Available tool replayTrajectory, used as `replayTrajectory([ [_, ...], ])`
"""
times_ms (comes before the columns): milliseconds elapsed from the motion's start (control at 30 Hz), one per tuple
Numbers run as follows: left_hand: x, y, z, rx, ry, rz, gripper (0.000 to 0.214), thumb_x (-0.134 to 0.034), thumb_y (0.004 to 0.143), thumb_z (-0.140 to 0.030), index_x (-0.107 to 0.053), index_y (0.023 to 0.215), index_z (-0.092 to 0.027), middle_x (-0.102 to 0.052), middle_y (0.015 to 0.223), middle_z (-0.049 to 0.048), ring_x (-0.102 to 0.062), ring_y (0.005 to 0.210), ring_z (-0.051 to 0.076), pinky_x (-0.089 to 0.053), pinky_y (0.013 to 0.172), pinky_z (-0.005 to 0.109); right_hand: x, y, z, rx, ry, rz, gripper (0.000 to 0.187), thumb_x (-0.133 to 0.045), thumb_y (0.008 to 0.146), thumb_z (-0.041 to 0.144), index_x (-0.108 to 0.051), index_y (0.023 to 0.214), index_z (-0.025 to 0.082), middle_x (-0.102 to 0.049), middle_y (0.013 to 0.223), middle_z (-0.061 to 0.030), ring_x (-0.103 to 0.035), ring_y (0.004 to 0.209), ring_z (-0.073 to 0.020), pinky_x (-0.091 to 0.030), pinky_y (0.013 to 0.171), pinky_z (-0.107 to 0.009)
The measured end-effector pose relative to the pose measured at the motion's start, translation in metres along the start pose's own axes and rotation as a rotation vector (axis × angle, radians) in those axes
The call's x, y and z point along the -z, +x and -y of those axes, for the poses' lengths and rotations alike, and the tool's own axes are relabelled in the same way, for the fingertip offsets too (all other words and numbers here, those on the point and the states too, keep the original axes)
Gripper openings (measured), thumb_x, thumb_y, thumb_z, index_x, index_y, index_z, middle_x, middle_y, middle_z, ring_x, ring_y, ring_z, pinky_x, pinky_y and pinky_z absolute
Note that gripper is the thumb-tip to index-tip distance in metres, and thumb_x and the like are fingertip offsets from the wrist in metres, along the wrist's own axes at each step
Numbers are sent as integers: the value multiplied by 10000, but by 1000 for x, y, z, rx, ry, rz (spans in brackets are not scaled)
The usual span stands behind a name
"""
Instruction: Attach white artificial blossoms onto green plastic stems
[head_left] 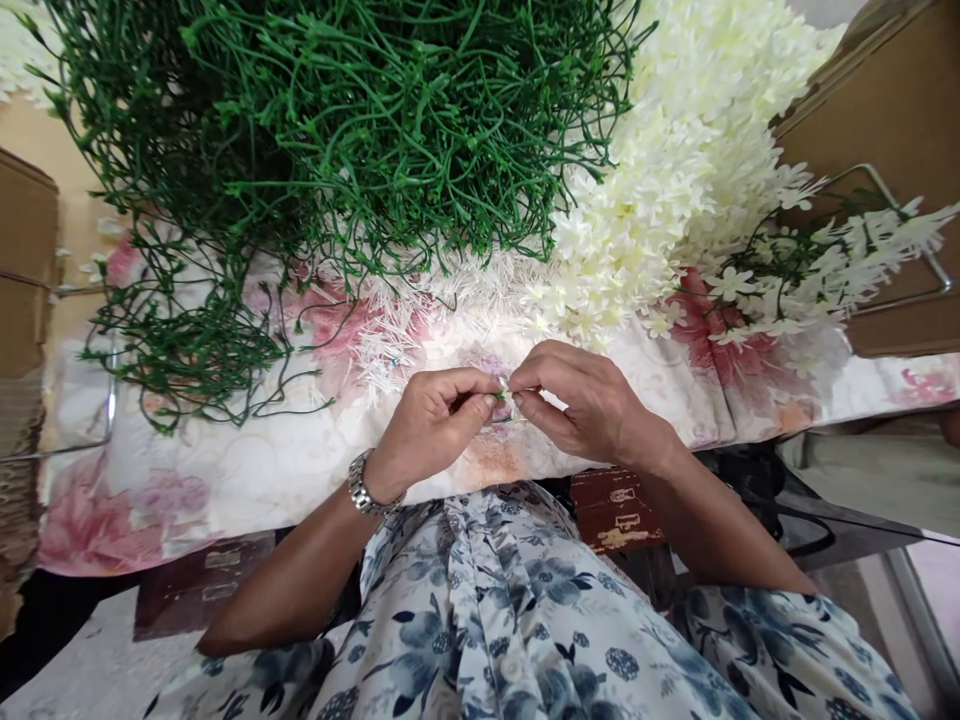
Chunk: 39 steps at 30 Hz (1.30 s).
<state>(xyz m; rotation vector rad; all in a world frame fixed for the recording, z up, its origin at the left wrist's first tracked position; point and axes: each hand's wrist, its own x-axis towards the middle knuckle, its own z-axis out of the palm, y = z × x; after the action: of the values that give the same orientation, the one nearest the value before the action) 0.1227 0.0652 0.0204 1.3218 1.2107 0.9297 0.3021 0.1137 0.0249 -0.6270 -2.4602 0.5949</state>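
Note:
My left hand (431,425), a metal watch on its wrist, is closed in a pinch on a small green plastic stem tip (499,396). Opposite it, my right hand (585,400) pinches a tiny white piece whose kind the fingers mostly hide. The fingertips of both hands almost meet just above the near edge of the floral cloth (300,470). Beyond them lie thin white stamen-like strands (480,285) and a heap of loose cream-white artificial flowers (637,220).
A big pile of green plastic stems (390,130) fills the back, with a smaller tangle of stems (199,345) at the left. Stems bearing white flowers (810,275) lie at the right by a metal wire frame (889,190). Cardboard boxes (885,110) flank the table.

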Motion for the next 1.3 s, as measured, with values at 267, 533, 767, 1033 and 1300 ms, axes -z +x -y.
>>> replayTrajectory([
  [267,-1,1,3,-7,-34,-7,130,-536,712,-103,-637,635,-130,-592,516,-17,-505,477,70,-387,461,169,-3,-2,0,12,16,18,86,-463,829,117,-521,878,156,-553,749,-33,-520,703,-122,-436,615,-237],
  [533,-4,-1,6,-54,29,-70,168,-509,720,-85,-647,635,-126,-607,529,-9,-525,470,71,-418,445,157,-10,-1,3,-20,50,-39,95,-461,816,99,-511,865,163,-543,730,-26,-523,675,-115,-423,577,-232],
  [767,-5,-2,6,-108,144,-116,194,-473,709,-46,-618,603,-119,-580,501,-23,-508,450,57,-388,438,144,-16,-1,3,-34,74,-66,130,-471,800,79,-511,880,174,-557,742,-23,-538,697,-117,-446,600,-239],
  [1033,-6,-3,9,-146,246,-114,212,-458,715,-52,-572,552,-126,-564,491,-25,-494,456,59,-361,449,156,-20,-4,5,-54,18,-69,140,-460,801,76,-496,884,182,-572,743,-26,-546,704,-122,-450,596,-242],
  [1300,-7,-3,11,-158,263,-146,223,-445,719,-58,-538,531,-134,-553,494,-21,-492,468,65,-357,453,162,-24,-3,6,-86,13,-79,167,-449,786,59,-499,883,185,-578,757,-25,-561,709,-122,-444,589,-240],
])
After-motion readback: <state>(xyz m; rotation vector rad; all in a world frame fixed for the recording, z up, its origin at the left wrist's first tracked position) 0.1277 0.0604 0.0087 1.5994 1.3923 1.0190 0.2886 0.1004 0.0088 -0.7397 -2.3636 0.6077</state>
